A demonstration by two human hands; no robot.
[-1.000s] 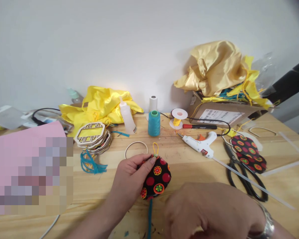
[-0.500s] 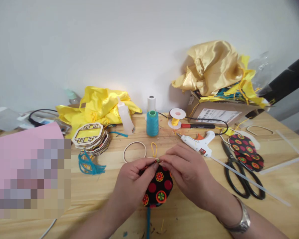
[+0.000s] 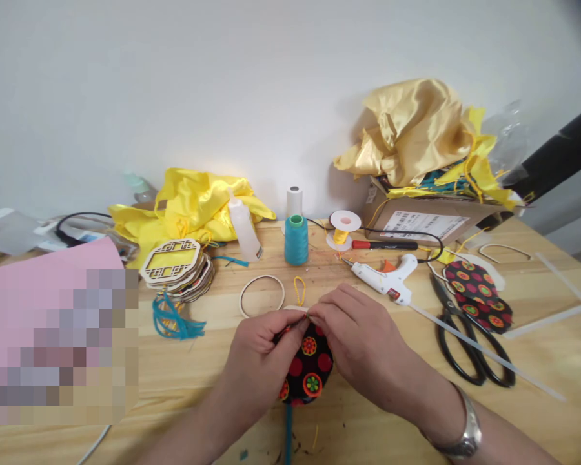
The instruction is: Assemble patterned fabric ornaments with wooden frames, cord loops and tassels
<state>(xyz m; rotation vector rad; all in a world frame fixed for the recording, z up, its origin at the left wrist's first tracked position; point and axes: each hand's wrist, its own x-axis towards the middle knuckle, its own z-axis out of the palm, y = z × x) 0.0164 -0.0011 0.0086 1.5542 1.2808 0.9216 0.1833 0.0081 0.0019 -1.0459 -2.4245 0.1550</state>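
Note:
Between my hands, low in the middle of the head view, is a round black fabric disc (image 3: 310, 365) with red dots and bright flowers. My left hand (image 3: 266, 349) pinches its upper left edge between thumb and fingers. My right hand (image 3: 356, 342) is closed on the upper edge, its fingertips meeting my left ones. What lies right under the fingertips is hidden. A yellow cord loop (image 3: 299, 290) sticks out above the disc, and a blue strip (image 3: 288, 436) hangs below it. Just behind my left hand lies a thin wooden ring (image 3: 242, 298).
At left are stacked wooden lattice frames (image 3: 172, 263), a blue tassel (image 3: 177, 320) and yellow satin (image 3: 193, 203). Behind stand a blue thread cone (image 3: 296, 242) and glue bottle (image 3: 244, 226). To the right lie a glue gun (image 3: 387, 279), black scissors (image 3: 469, 349) and a cardboard box (image 3: 375, 210).
My right fingers have shifted slightly inward and up at the disc's top edge. The disc has tilted or moved a little. Everything else stays where it was.

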